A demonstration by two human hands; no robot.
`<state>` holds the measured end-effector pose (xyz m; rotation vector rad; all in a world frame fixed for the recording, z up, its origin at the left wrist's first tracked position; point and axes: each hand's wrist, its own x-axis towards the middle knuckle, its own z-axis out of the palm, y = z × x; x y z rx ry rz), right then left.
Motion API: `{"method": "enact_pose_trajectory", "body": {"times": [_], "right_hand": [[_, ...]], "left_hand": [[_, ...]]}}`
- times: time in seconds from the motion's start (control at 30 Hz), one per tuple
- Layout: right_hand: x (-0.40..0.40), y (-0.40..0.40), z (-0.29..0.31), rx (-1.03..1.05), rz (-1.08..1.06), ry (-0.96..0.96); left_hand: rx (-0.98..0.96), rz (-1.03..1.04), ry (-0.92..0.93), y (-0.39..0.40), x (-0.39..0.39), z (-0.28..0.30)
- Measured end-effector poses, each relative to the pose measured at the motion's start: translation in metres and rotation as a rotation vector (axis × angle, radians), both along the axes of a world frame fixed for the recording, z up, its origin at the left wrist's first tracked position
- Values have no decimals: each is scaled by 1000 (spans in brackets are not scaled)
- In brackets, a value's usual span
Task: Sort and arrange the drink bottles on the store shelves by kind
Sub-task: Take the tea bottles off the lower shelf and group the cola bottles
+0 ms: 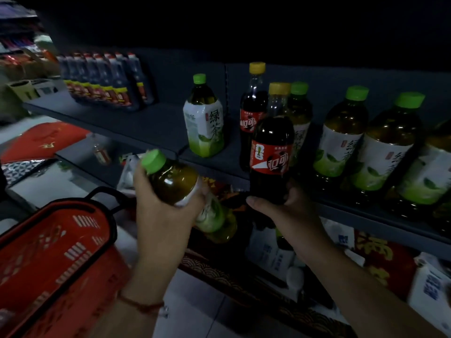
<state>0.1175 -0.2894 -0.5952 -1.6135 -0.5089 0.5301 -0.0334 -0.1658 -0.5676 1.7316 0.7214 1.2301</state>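
My left hand [161,213] grips a green-capped tea bottle [175,181], tilted with its cap up and to the left, in front of the shelf edge. Upright in my right hand [285,208] is a cola bottle [271,152] with a yellow cap and red label, gripped low on its body. On the grey shelf [151,128] a single green tea bottle [203,118] stands left of a second cola bottle [252,113]. Several more green tea bottles [341,135] line the shelf to the right.
A red shopping basket [56,247] with a black handle sits at the lower left. A row of dark bottles with red caps [107,81] fills the shelf's far left. Below the shelf lie red boxes [380,262] and white cartons [271,254].
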Motion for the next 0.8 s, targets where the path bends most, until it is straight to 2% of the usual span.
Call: {"method": "enact_pose_trajectory", "body": {"times": [0.17, 0.5, 0.8], "right_hand": [[3, 37, 15, -25, -50, -99], [5, 120, 27, -126, -234, -269], [14, 181, 21, -242, -312, -348]], "left_hand": [[-178, 106, 9, 8, -34, -9], [-110, 14, -77, 22, -63, -4], [-33, -110, -72, 44, -49, 2]]}}
